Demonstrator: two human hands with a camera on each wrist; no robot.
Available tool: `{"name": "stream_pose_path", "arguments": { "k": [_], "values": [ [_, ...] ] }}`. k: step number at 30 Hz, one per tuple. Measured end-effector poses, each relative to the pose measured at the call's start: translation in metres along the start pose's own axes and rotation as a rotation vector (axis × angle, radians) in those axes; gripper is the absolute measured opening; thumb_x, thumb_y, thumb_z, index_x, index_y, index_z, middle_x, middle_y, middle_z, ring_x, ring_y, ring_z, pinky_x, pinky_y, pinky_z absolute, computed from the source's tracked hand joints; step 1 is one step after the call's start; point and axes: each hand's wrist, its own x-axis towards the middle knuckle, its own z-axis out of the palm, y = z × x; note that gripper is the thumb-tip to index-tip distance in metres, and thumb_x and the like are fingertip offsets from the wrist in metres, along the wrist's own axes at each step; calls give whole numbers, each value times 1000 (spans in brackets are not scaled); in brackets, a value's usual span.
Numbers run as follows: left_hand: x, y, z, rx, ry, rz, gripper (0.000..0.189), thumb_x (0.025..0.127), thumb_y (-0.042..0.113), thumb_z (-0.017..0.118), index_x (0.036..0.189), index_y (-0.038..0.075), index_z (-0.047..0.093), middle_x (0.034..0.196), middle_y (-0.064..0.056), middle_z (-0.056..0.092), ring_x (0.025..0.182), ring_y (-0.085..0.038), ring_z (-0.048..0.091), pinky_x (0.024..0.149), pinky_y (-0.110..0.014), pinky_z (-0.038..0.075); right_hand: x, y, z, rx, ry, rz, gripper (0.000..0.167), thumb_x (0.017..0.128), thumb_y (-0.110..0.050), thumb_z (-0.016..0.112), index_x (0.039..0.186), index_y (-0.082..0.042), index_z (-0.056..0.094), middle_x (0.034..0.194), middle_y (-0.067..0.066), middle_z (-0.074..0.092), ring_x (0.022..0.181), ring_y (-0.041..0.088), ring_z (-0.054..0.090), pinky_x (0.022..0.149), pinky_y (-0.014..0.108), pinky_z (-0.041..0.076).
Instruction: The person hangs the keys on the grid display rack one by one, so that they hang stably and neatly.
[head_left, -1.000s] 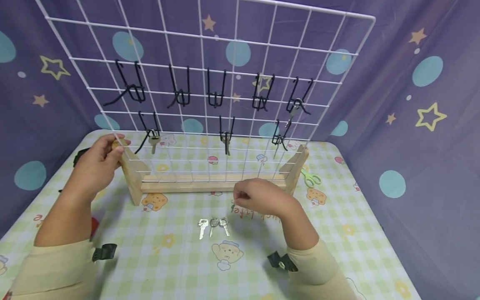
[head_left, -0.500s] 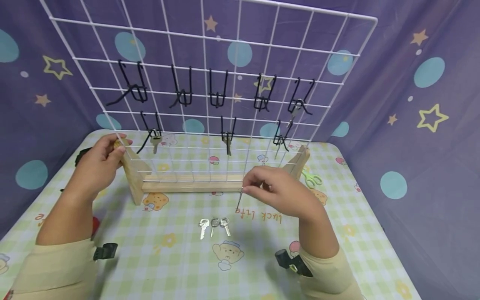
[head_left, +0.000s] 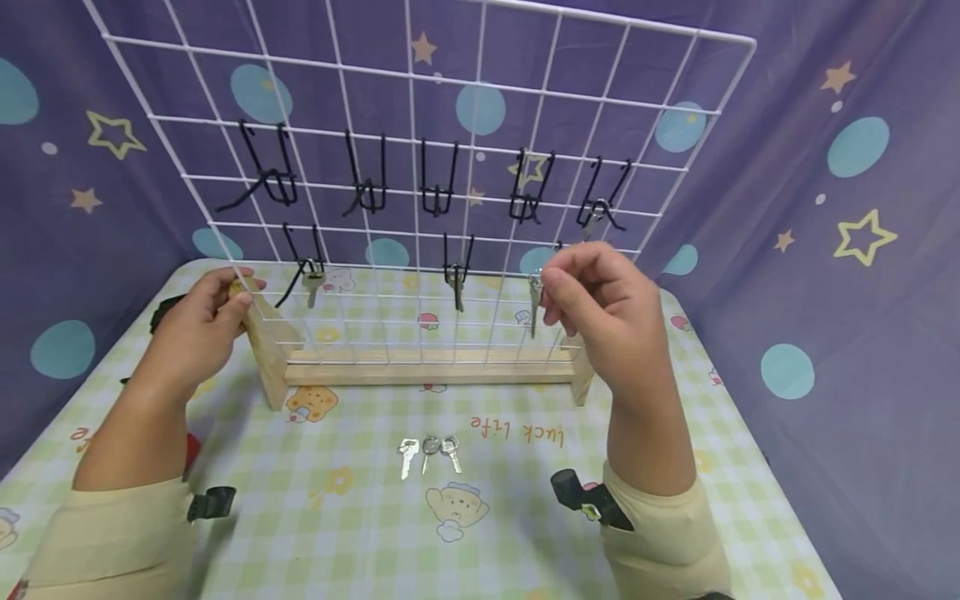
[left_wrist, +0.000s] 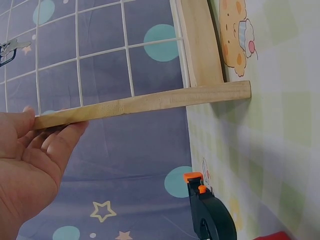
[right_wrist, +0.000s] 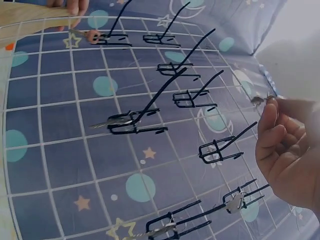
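In the head view my left hand (head_left: 198, 325) grips the wooden side piece (head_left: 262, 354) of a white wire grid rack (head_left: 637, 20); the left wrist view shows thumb and fingers around its end. My right hand (head_left: 607, 308) pinches a key (head_left: 535, 304) by its top, blade hanging down, in front of the grid's lower right. That hand mostly hides the lower right hook. Other keys hang on the lower left hook (head_left: 312, 287), the lower middle hook (head_left: 456, 287) and the upper right hook (head_left: 597, 212). Three keys (head_left: 450, 454) lie on the tablecloth.
Several black hooks (head_left: 437, 196) stick out from the grid toward me. A wooden crossbar (head_left: 427, 373) joins the rack's feet at the table. Left of the rack stands a black and orange clamp (left_wrist: 210, 205), with a red item (left_wrist: 275, 236) near it. A patterned curtain (head_left: 825, 267) surrounds the table.
My right hand has risen from just above the tablecloth, carrying the key up and rightward to the lower right hooks. It now covers the green scissors. My left hand stays on the rack.
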Motion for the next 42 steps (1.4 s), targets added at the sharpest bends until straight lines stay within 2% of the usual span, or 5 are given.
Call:
{"name": "stream_pose_path", "arguments": {
  "k": [8, 17, 28, 37, 42],
  "values": [
    [1, -2, 0, 3, -4, -4, 58, 106, 44, 26, 152, 9, 26, 150, -16, 43, 129, -34, 47, 102, -51, 48, 19, 0, 7, 63, 159, 16, 11, 95, -3, 63, 94, 8, 61, 73, 14, 61, 57, 22, 57, 41, 23, 47],
    [1, -2, 0, 16, 1, -2, 57, 106, 43, 25, 153, 10, 26, 150, -15, 44, 128, -32, 48, 102, -51, 48, 28, 10, 10, -67, 209, 86, 16, 96, -8, 63, 98, 8, 62, 77, 8, 65, 60, 21, 62, 41, 25, 51],
    [1, -4, 0, 9, -2, -19, 56, 106, 43, 25, 153, 11, 27, 150, -15, 44, 129, -32, 48, 102, -50, 49, 37, 14, 8, -350, 149, 265, 14, 99, -18, 59, 100, -5, 64, 83, 6, 68, 64, 19, 63, 46, 24, 54],
    [0, -3, -1, 12, 4, 1, 56, 106, 42, 26, 153, 11, 27, 149, -15, 45, 129, -32, 48, 102, -47, 48, 47, 24, 8, -469, 102, 314, 15, 101, -23, 56, 102, -9, 60, 82, 3, 66, 69, 25, 64, 49, 25, 53],
    [0, -2, -1, 9, 9, 6, 55, 106, 41, 26, 152, 11, 27, 148, -15, 45, 129, -32, 48, 102, -46, 48, 54, 29, 8, -503, 97, 366, 15, 102, -26, 55, 102, -12, 59, 80, 3, 66, 66, 21, 63, 52, 26, 54]
  ]
}}
